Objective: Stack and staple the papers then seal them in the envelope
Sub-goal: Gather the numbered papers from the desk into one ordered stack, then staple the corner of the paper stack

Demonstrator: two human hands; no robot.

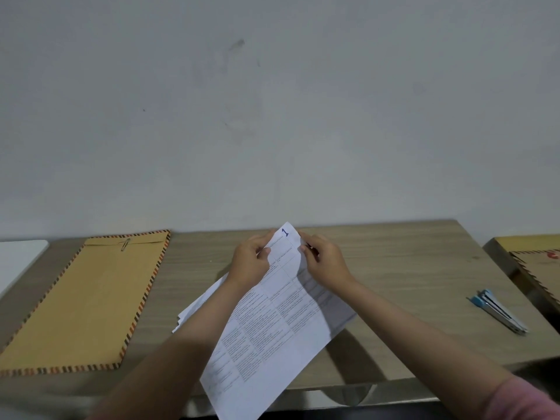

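Papers (272,313) are held above the table (394,268), top corners pinched by the fingers of the left hand (251,262) and right hand (324,265). Edges should be squared before the stapler (498,312) is fetched.

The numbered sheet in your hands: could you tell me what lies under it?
More white papers fan out beneath the numbered sheet at its left; their count and print stay covered.

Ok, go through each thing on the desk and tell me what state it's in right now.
Papers: held up, unstapled, edges uneven.
Left hand: grips papers' top edge.
Right hand: pinches papers' top edge.
Envelope: flat, flap paper-clipped shut.
Stapler: lying untouched at right.
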